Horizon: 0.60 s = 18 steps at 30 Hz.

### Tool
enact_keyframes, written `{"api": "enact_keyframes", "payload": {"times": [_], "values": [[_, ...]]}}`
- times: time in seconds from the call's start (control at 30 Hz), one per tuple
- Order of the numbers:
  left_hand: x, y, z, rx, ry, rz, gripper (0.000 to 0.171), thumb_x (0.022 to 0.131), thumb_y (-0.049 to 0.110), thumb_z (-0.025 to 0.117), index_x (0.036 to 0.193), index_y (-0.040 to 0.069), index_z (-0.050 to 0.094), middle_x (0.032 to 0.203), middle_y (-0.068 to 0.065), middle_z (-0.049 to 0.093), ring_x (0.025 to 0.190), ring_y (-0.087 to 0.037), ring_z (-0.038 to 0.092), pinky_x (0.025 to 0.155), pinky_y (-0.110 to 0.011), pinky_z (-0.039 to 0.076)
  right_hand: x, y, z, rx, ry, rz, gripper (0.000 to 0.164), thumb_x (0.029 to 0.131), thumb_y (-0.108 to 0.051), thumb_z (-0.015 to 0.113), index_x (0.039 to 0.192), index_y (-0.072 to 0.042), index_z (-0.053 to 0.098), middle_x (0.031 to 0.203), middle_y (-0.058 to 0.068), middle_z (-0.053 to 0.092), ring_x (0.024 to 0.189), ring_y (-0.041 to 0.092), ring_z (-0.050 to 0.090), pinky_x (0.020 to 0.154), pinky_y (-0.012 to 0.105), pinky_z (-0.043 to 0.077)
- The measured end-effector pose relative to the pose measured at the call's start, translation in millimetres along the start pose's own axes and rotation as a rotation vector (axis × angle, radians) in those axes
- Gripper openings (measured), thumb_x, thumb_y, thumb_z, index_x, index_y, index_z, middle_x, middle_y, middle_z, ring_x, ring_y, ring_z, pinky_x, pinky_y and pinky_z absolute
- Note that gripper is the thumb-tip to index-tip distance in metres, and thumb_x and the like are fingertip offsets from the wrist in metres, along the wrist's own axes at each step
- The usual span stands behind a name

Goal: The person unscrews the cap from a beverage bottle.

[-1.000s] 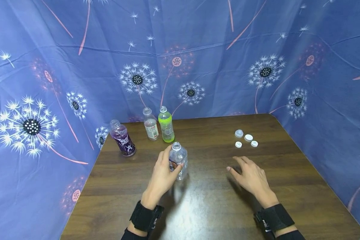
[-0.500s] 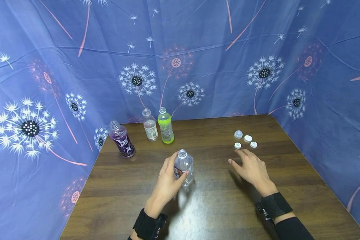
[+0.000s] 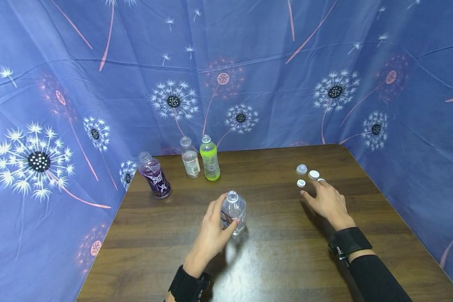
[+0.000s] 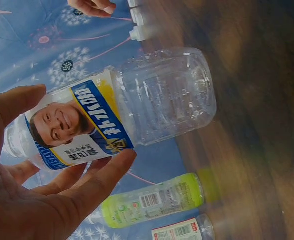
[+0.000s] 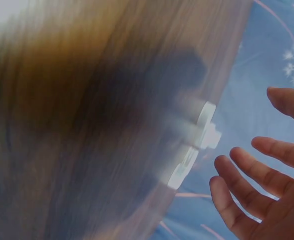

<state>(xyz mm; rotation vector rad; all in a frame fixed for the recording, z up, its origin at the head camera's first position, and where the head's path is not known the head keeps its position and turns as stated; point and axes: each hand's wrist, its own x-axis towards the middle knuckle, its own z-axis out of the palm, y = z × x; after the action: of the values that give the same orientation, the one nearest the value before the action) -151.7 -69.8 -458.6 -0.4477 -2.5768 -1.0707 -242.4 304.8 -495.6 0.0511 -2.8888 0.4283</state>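
Observation:
My left hand (image 3: 210,230) grips a clear plastic bottle (image 3: 238,205) round its upper half; the bottle stands upright, its mouth uncapped. Its label (image 4: 82,122), with a printed portrait, shows in the left wrist view. Whether its base touches the table, I cannot tell. Over at the right, my right hand (image 3: 328,204) hovers beside several loose bottle caps, fingers spread and holding nothing. A translucent cap (image 3: 301,169), a white cap (image 3: 314,174) and a smaller white cap (image 3: 300,183) lie there, and the fingertips partly hide another cap (image 3: 321,180).
A purple bottle (image 3: 155,178), a clear bottle with a pale label (image 3: 191,161) and a green-banded bottle (image 3: 209,159) stand uncapped at the back left of the wooden table (image 3: 268,260). A blue dandelion-print cloth (image 3: 272,96) hangs behind and beside the table.
My left hand has brought the clear bottle right and nearer to me, then nearly stopped. My right hand has moved forward and right to the caps.

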Motion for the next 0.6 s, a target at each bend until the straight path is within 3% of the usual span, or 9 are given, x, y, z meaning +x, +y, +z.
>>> {"api": "enact_keyframes", "payload": {"times": [0.27, 0.43, 0.6], "values": [[-0.5, -4.9, 4.5, -0.020, 0.005, 0.042, 0.079, 0.078, 0.036, 0.069, 0.142, 0.030, 0.022, 0.121, 0.004, 0.043, 0.101, -0.011, 0.051, 0.076, -0.028, 0.050, 12, 26, 0, -0.002, -0.032, 0.061, 0.072, 0.080, -0.062, 0.052, 0.126, -0.007, 0.049, 0.119, 0.019, 0.049, 0.100, 0.046, 0.049, 0.061, 0.064, 0.038], [-1.0, -10.2, 3.1, -0.117, -0.011, 0.054, 0.079, 0.078, 0.030, 0.070, 0.142, 0.029, 0.024, 0.120, 0.005, 0.043, 0.102, -0.011, 0.050, 0.076, -0.029, 0.051, 22, 39, 2, 0.008, -0.032, 0.082, 0.069, 0.080, -0.054, 0.057, 0.128, -0.004, 0.046, 0.118, 0.021, 0.049, 0.100, 0.047, 0.048, 0.062, 0.065, 0.037], [-3.8, -12.8, 4.0, -0.154, -0.021, 0.043, 0.079, 0.078, 0.028, 0.070, 0.142, 0.029, 0.023, 0.122, 0.007, 0.040, 0.106, -0.011, 0.050, 0.075, -0.027, 0.051, 32, 49, 0, -0.003, -0.044, 0.082, 0.057, 0.081, -0.046, 0.061, 0.123, -0.009, 0.051, 0.107, 0.018, 0.052, 0.093, 0.045, 0.051, 0.058, 0.061, 0.038]]}}
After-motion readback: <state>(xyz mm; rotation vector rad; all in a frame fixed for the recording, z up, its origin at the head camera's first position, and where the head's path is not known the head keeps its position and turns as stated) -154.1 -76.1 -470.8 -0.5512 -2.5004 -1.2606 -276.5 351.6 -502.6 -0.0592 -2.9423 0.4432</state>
